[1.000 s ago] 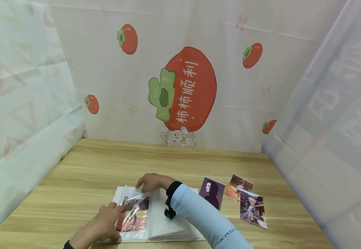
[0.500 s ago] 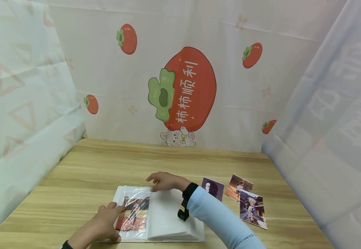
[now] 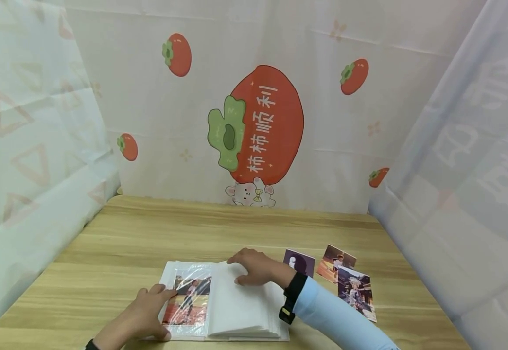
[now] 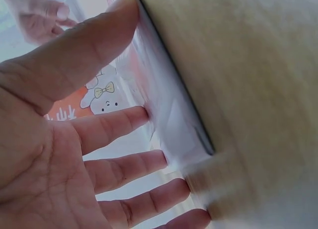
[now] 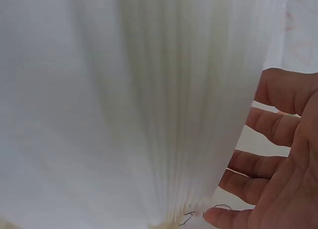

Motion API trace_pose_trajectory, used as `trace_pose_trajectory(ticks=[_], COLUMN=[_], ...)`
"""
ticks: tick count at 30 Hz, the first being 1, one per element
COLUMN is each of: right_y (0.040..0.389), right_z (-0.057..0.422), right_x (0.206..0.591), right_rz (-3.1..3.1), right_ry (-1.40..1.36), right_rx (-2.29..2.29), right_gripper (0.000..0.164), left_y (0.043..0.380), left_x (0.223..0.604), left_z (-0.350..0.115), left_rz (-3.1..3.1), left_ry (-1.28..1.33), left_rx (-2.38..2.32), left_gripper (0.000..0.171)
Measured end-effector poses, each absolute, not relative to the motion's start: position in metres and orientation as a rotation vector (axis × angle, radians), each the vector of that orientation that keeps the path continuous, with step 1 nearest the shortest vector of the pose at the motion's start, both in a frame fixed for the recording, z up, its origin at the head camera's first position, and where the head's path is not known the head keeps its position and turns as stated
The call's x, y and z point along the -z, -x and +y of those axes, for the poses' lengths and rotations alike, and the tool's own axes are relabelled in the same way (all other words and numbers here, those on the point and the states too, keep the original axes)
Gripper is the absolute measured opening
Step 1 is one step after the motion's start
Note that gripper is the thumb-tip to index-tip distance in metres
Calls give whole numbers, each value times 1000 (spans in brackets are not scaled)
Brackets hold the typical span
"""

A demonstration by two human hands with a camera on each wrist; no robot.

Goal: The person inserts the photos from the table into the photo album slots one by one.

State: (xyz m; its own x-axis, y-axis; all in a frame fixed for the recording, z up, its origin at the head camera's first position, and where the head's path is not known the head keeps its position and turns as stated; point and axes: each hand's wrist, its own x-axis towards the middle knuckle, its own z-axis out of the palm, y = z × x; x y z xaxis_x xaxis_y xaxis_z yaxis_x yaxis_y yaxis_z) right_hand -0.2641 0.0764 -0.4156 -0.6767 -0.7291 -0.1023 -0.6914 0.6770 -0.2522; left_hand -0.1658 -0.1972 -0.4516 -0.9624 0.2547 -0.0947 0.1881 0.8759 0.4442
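A white photo album [image 3: 240, 311] lies spread on the table, with a photo [image 3: 188, 299] of a figure under the clear sleeve of its left page. My left hand [image 3: 139, 315] rests at the album's left edge, fingers extended and touching it; in the left wrist view the fingertips [image 4: 136, 114] meet the edge. Over the upper part of the blank right page is my right hand [image 3: 255, 268], its fingers loosely bent and holding nothing visible. The right wrist view has the right hand's fingers [image 5: 273, 124] beside the fanned white pages [image 5: 164, 105].
Right of the album lie a dark purple photo [image 3: 301, 262], partly hidden by the right arm, an orange-toned photo [image 3: 330, 260] and a photo of a costumed figure [image 3: 355, 291] overlapping it. A printed curtain [image 3: 315, 160] encloses the wooden table [image 3: 157, 228] behind and at both sides.
My right hand has moved rightward from the album's middle fold across the right page, uncovering the upper left page and the fold. The left hand stays at the left edge.
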Motion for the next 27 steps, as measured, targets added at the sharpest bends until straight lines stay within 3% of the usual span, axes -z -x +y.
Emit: trace_pose_trajectory(ticks=[14, 27], right_y=[235, 228], right_z=[137, 148], right_x=[439, 451], right_rz=[2801, 2822], right_ry=[1126, 994], right_rx=[397, 402], right_gripper=[53, 58], left_y=[166, 166], left_x=[452, 450], left_z=[-198, -203], left_rz=[2863, 2841], left_ry=[-350, -408], left_rx=[-676, -711], left_gripper=[83, 84])
